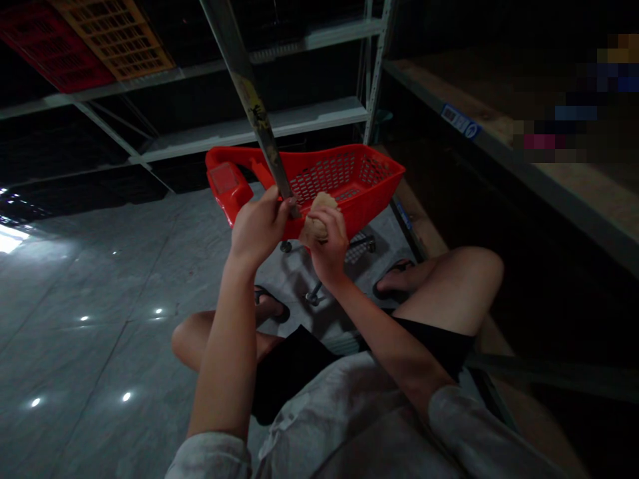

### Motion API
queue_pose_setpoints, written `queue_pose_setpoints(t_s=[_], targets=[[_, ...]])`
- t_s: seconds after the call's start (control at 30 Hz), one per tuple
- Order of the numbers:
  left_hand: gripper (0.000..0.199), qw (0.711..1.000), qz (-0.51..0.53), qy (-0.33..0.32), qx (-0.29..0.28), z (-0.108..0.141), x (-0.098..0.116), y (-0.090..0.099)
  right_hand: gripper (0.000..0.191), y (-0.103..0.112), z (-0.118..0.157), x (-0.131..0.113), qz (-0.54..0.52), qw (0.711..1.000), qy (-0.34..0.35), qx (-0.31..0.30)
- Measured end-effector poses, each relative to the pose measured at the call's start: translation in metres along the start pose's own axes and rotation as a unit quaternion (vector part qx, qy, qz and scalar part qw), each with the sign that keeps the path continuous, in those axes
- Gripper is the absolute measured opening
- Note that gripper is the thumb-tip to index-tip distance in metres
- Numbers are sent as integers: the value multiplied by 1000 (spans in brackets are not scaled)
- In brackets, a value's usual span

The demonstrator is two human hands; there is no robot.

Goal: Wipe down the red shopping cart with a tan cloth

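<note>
In the head view a long, flat grey bar (232,56) with a scuffed yellow and black patch slants down from the top edge. My left hand (259,223) is closed on its lower end, thumb along the bar. Close beside it, my right hand (330,246) is closed around a crumpled beige cloth (323,203), pressed near the bar's end; whether they touch cannot be made out. Behind both hands stands a red plastic shopping cart (377,199) with a perforated basket.
Metal shelving (319,123) runs behind the cart, with a red crate (54,50) and a yellow crate (117,36) up left. A wooden shelf (544,140) with a blue label (460,120) is on the right. My knees and sandalled feet flank the cart's wheels on the grey floor (94,279).
</note>
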State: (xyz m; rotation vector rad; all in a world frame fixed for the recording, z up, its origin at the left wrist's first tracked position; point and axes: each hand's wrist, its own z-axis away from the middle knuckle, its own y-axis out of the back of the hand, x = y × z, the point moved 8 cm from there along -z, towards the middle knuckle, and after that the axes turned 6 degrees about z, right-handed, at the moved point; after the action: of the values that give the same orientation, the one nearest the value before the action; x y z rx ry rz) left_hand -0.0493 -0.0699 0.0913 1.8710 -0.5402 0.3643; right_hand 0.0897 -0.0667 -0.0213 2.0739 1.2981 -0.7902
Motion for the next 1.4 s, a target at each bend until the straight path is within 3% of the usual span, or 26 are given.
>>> queue_pose_setpoints(t_s=[0.1, 0.23, 0.33, 0.5, 0.57, 0.67, 0.8, 0.87, 0.9, 0.97, 1.1, 1.2, 1.27, 1.4], targets=[[32, 1000, -24, 3, 0, 0, 4, -3, 23, 1, 3, 3, 3, 1000, 28, 3], [31, 999, -49, 2, 4, 2, 9, -6, 20, 4, 52, 58, 55, 998, -13, -21], [31, 998, -56, -5, 11, 3, 11, -7, 22, 9, 60, 74, 65, 998, -2, -21], [30, 998, -64, 2, 17, 3, 8, -5, 24, 5, 21, 48, 37, 994, 103, -10], [31, 998, -68, 2, 17, 3, 7, -4, 23, 3, 9, 54, 44, 990, 133, -18], [32, 997, -76, -2, 16, 3, 6, -3, 25, 14, -15, 101, 91, 992, 91, -12], [32, 997, -79, -10, 19, 2, 7, -3, 32, 59, -69, 187, 146, 985, -66, 66], [32, 997, -79, -12, 17, 1, 10, -5, 32, 72, -91, 206, 149, 978, -119, 83], [32, 996, -83, -9, 16, 0, 11, -7, 31, 72, -97, 204, 142, 978, -129, 85], [33, 995, -96, 3, 14, -3, 13, -11, 27, 65, -95, 177, 113, 983, -113, 87], [34, 992, -119, 33, 14, -10, 18, -18, 18, 34, -52, 73, 14, 998, -20, 58], [36, 992, -117, 42, 9, -13, 21, -22, 20, 22, -27, 25, -49, 999, -6, 6], [39, 994, -98, 41, -3, -13, 23, -25, 27, 25, -25, 23, -64, 998, -26, -8], [47, 998, -24, 47, -23, -10, 25, -29, 42, 31, -41, 50, -23, 995, -101, 4]])
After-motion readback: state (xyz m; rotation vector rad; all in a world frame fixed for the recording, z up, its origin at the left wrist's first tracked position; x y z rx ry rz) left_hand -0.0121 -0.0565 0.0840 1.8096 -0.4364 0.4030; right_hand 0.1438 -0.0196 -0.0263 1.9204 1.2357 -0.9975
